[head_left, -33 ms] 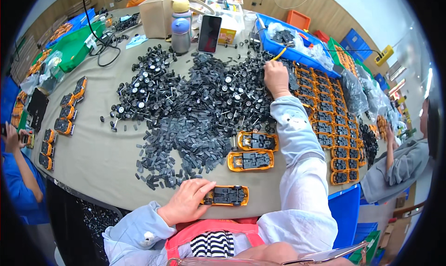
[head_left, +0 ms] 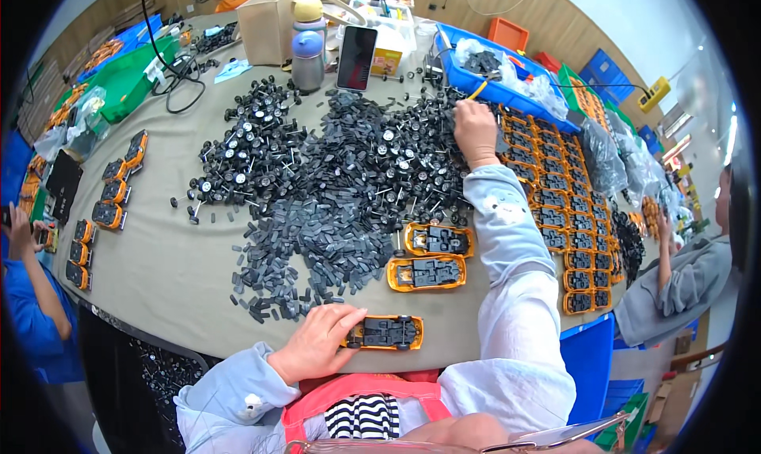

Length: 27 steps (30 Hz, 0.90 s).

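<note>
My left hand (head_left: 319, 341) holds the rear of an orange toy car (head_left: 385, 333) near the table's front edge. The car is upside down, its black underside up and wheels fitted. My right hand (head_left: 476, 133) is stretched far forward to the right side of the pile of black wheels and axles (head_left: 412, 149). Its fingers are closed, and what they grip is hidden. Just beyond them a thin yellow stick (head_left: 479, 89) shows. Two more upturned orange car bodies (head_left: 428, 272) lie between my arms. Small black plastic pieces (head_left: 317, 236) are heaped left of them.
Rows of upturned orange cars (head_left: 552, 192) cover the right side. Behind them stands a blue tray (head_left: 515, 97) with bags. A phone (head_left: 357, 58), bottles (head_left: 308, 62) and a cardboard box (head_left: 273, 26) stand at the back. Several finished cars (head_left: 108, 215) sit at left; other people work around the table.
My right hand has shifted slightly to the right, covering more of the yellow stick. The left hand and its car have hardly moved.
</note>
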{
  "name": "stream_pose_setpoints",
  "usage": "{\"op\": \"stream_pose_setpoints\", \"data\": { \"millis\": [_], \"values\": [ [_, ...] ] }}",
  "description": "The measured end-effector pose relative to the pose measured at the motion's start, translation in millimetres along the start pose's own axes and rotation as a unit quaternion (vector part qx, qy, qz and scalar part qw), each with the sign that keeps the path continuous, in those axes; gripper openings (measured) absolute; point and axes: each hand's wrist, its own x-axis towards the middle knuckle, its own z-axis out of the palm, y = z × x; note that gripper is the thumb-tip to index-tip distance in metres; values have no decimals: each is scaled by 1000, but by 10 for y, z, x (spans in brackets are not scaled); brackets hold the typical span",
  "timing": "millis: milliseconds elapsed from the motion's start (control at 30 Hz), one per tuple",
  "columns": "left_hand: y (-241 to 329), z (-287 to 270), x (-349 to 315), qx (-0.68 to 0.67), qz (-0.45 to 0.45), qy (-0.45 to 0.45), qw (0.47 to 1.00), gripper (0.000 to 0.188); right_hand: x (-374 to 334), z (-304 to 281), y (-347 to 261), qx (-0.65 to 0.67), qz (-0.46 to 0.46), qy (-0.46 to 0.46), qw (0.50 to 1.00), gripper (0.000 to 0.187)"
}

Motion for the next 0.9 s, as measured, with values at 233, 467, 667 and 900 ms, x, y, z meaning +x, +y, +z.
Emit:
{"op": "stream_pose_setpoints", "data": {
  "millis": [233,467,667,900],
  "values": [
    [-33,4,1,-42,-1,15,999,80,-432,-1583,-124,403,254,91,875,19],
    [13,15,44,-24,1,19,1000,82,-2399,-3005,-345,276,14,-61,959,24],
    [38,63,-48,-14,-35,15,999,81,-2654,-3163,-696,259,112,-192,940,33],
    [1,172,-49,-58,-15,32,998,77,-2768,-2888,-910,195,225,-214,930,37]
  ]
}}
